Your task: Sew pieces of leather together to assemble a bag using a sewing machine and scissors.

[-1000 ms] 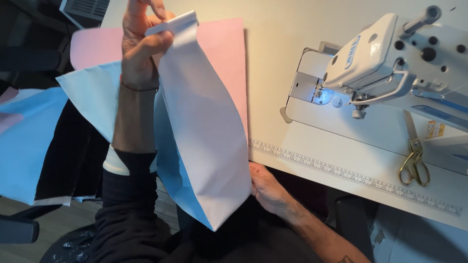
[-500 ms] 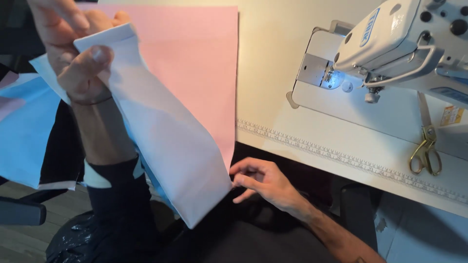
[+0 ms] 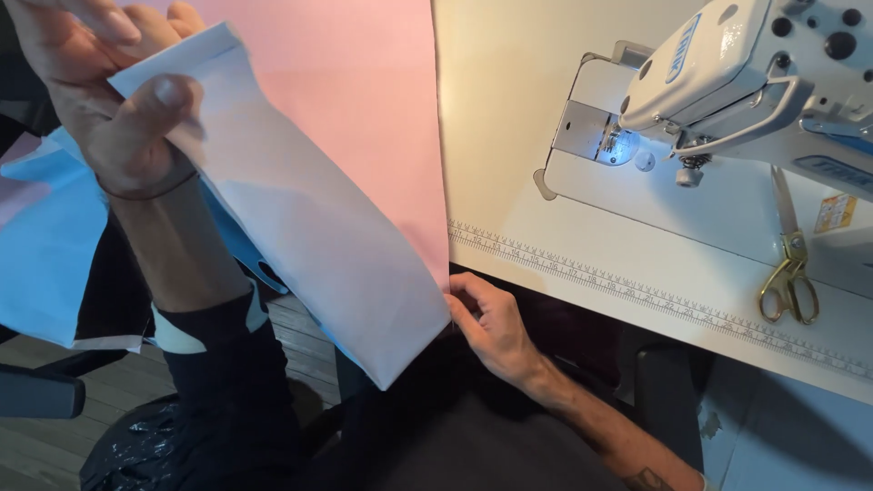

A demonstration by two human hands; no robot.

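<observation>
White fabric [image 3: 300, 227] hangs pinched between the raised left hand [image 3: 118, 109] and right hand [image 3: 486, 323] near the table [image 3: 509, 118]; a loosened grip could skew it.

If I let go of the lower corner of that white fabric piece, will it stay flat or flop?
Likely flop: the white fabric piece is thin and spans flat only between the left hand and the right hand. Probably light, since fingertips alone hold it.
</observation>
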